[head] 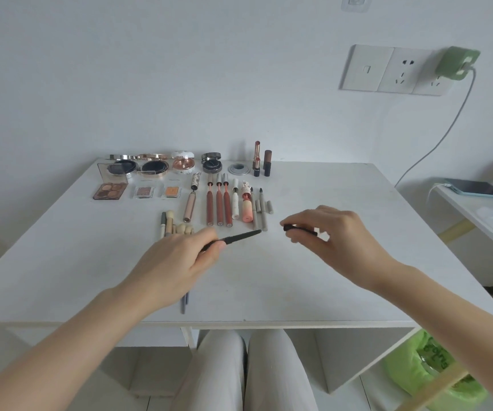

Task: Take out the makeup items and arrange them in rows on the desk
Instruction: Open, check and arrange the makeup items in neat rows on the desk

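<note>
Over the white desk [358,262], left hand [177,262] pinched a black pencil [239,237], right hand [337,232] gripped its cap [300,229], beside rows of makeup [218,203].

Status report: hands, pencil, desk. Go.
Left hand shut on black pencil, tip bare. Right hand shut on its cap, held apart from the tip. Rows laid out on desk; nothing in the way.

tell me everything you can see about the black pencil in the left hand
The black pencil is slim, dark and matte-looking. It is uncapped, with its pointed tip aimed right toward the black cap held in the right hand. The left hand pinches its rear end, keeping it raised at a slant above the desk.
</note>
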